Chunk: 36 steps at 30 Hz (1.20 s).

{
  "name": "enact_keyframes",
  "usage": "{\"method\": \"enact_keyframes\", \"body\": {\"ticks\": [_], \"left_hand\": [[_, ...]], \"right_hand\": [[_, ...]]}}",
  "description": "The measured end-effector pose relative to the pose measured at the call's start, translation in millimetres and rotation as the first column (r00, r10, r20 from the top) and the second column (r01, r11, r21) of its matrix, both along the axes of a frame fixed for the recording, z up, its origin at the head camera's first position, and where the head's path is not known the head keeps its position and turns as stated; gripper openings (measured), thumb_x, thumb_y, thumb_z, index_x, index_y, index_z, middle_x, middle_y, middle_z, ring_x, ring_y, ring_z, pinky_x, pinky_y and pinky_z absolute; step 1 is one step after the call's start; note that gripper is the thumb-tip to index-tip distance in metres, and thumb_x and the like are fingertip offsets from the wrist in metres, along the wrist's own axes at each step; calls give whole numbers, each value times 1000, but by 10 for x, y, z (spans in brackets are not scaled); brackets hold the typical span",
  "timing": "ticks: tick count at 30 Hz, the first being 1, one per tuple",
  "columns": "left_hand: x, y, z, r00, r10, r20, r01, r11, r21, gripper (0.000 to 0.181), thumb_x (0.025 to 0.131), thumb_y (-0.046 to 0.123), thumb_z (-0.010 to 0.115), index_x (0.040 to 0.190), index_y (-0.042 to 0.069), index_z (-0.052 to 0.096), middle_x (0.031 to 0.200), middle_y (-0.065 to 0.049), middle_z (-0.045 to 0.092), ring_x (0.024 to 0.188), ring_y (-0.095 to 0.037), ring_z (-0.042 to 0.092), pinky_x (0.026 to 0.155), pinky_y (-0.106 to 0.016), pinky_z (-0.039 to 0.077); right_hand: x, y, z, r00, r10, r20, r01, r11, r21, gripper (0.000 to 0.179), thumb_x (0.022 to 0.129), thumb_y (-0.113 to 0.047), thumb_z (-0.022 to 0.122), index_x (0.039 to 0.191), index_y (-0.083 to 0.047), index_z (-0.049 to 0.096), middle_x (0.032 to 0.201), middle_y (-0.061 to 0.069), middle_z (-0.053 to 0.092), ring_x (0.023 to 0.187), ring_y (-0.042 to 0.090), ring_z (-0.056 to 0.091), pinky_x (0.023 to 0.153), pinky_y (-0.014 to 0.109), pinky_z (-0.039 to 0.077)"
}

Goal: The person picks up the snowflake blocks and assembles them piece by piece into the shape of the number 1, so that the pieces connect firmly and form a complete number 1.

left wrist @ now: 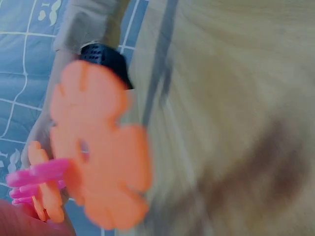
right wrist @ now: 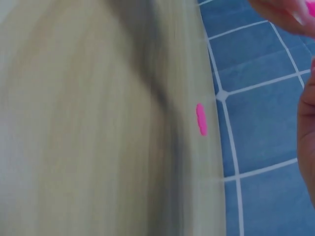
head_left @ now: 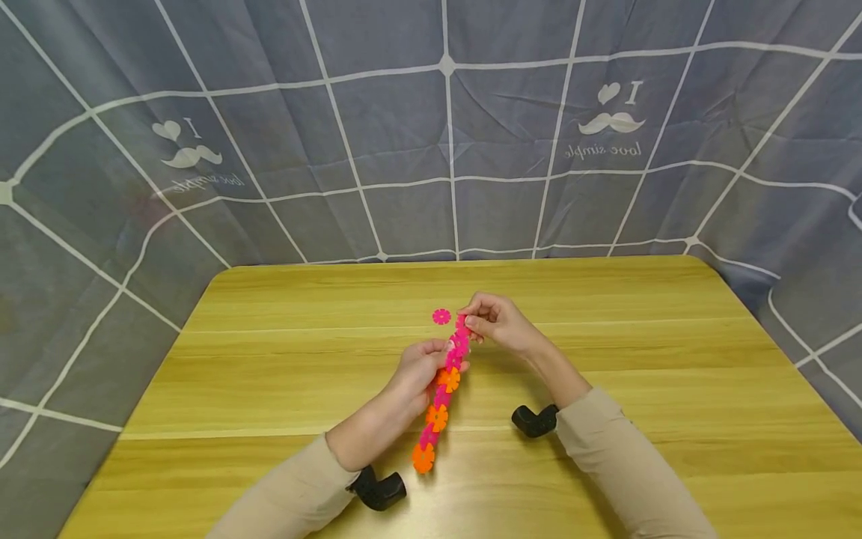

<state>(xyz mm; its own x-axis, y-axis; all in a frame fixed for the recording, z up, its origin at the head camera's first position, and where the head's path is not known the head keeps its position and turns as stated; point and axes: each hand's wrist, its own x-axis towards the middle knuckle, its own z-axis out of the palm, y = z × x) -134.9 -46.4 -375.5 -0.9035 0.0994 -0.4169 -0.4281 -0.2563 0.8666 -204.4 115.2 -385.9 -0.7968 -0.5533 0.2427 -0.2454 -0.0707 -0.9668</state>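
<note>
A chain of slotted, flower-shaped plastic discs (head_left: 436,418), mixing pink and orange, slants from the near side up to the fingers in the head view. My left hand (head_left: 412,374) grips it around its upper middle. At the far end, a pink disc (head_left: 462,323) is pinched between thumb and fingers of my right hand (head_left: 503,323), where it meets the chain's other pink discs. The lowest orange disc (left wrist: 101,147) fills much of the left wrist view. Only part of the right hand (right wrist: 307,132) shows at the edge of its wrist view.
One loose pink disc (head_left: 441,317) lies on the wooden table (head_left: 303,374) just beyond the hands. Black wrist-worn mounts (head_left: 380,491) stick out beside both sleeves. A grey curtain (head_left: 390,150) with white lines surrounds the table's back and sides.
</note>
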Motion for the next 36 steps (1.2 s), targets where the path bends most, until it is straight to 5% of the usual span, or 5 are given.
{"method": "enact_keyframes", "body": {"ticks": [6, 14, 23, 36], "left_hand": [[-3, -5, 18, 1000, 3, -8, -3, 1000, -9, 19, 95, 0, 47, 107, -13, 56, 95, -18, 67, 62, -9, 64, 63, -22, 55], [4, 3, 30, 1000, -2, -7, 2, 1000, 3, 22, 96, 0, 46, 111, -13, 55, 108, -25, 62, 66, -10, 65, 76, -29, 55], [-6, -37, 45, 1000, 9, 14, -9, 999, 32, 26, 97, 3, 46, 116, -13, 52, 96, -12, 62, 68, -10, 65, 71, -25, 55], [-40, -107, 64, 998, -42, -46, 44, 999, 33, 23, 96, 3, 48, 113, -12, 52, 95, -12, 63, 67, -10, 65, 68, -22, 54]], "right_hand": [[51, -25, 45, 999, -36, -7, 36, 999, -16, 7, 89, 16, 46, 93, 20, 50, 78, -4, 61, 57, 7, 48, 52, 17, 43], [-1, 2, 148, 992, 68, -110, -59, 995, 86, 8, 88, 14, 50, 90, 14, 58, 73, 2, 57, 59, 16, 47, 54, 19, 43], [-26, -8, 91, 997, 57, -55, -55, 998, 45, 11, 90, 13, 49, 97, 19, 54, 76, 2, 59, 58, 22, 49, 54, 22, 46], [-47, -7, -13, 1000, 3, 1, -3, 1000, -19, 18, 90, 13, 48, 103, 26, 45, 83, 8, 60, 64, 13, 58, 61, 24, 53]]}}
